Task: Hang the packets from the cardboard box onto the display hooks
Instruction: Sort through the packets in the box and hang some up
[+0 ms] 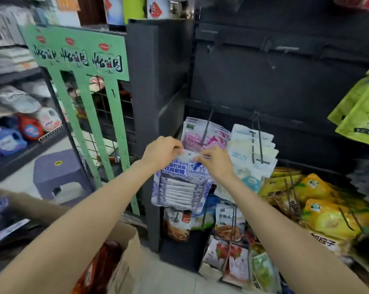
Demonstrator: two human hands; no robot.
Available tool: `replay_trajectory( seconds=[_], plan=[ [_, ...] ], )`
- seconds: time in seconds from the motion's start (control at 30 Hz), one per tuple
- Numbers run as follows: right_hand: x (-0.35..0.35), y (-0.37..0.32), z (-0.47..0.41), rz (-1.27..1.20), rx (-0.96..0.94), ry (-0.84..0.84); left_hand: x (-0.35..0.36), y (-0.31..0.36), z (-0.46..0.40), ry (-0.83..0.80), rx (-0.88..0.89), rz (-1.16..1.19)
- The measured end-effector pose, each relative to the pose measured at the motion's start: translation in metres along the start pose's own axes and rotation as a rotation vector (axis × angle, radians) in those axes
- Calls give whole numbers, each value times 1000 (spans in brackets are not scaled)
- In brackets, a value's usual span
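While hands pinch, glossy flat packet (180, 183)

Above the hands (190, 157) the dark back panel (285, 81) offers open room, crossed only by bare hooks (285, 49). Just behind them, pink packets (202, 136) crowd one hook; white packets (253, 147) press close at their right. Left stands a green rack (84, 81); below, hanging snack packets (228, 223) and a cardboard box (124, 262).
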State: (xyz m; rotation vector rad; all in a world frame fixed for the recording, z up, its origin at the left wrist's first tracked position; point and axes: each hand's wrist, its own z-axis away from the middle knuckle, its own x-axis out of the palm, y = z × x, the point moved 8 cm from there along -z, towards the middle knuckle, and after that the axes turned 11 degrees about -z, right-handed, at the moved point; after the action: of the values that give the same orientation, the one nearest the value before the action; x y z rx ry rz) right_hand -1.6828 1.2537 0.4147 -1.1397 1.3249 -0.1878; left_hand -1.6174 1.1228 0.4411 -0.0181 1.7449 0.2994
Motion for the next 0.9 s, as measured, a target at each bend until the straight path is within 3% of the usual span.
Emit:
replay_trajectory(
  seconds=[0.17, 0.33, 0.9],
  plan=[
    [-5, 34, -12, 48, 48, -33, 44, 4, -30, -61, -75, 167],
    [-18, 48, -32, 140, 79, -2, 57, 5, -54, -22, -111, 250],
    [-16, 67, -67, 216, 61, 2, 70, 12, -84, 15, -182, 147]
  ],
)
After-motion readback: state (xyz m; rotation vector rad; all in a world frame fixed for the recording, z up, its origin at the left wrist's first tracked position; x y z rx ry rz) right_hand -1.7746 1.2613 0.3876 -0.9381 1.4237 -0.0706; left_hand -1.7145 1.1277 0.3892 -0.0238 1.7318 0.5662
